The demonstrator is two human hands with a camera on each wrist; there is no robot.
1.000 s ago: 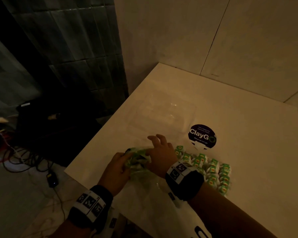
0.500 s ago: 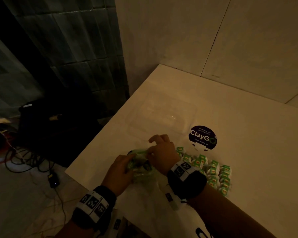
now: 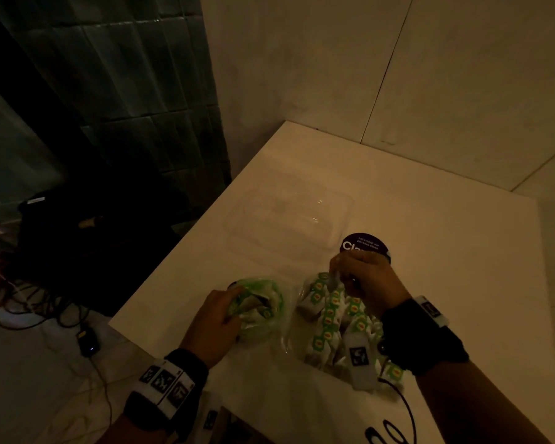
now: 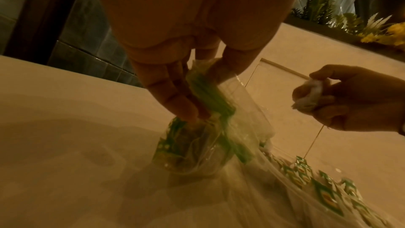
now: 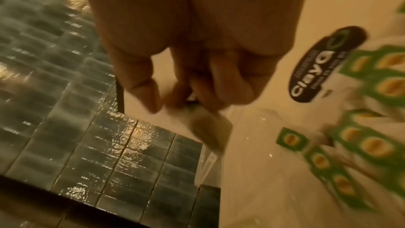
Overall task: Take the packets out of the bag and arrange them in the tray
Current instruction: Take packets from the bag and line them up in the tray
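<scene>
On the white table, my left hand grips the crumpled end of a clear plastic bag with green packets inside; in the left wrist view its fingers curl round the bag. My right hand pinches one white packet just above a pile of green-and-white packets. In the right wrist view the pinched packet hangs blurred below the fingertips. A clear tray lies beyond both hands, with nothing visible inside.
A dark round sticker is on the table just beyond my right hand. The table's left edge drops to a floor with cables. Walls close off the far side. Dim light blurs the details.
My right hand has left the bag mouth and moved right, over the packet pile, with a packet pinched in it. The left hand still holds the bag.
</scene>
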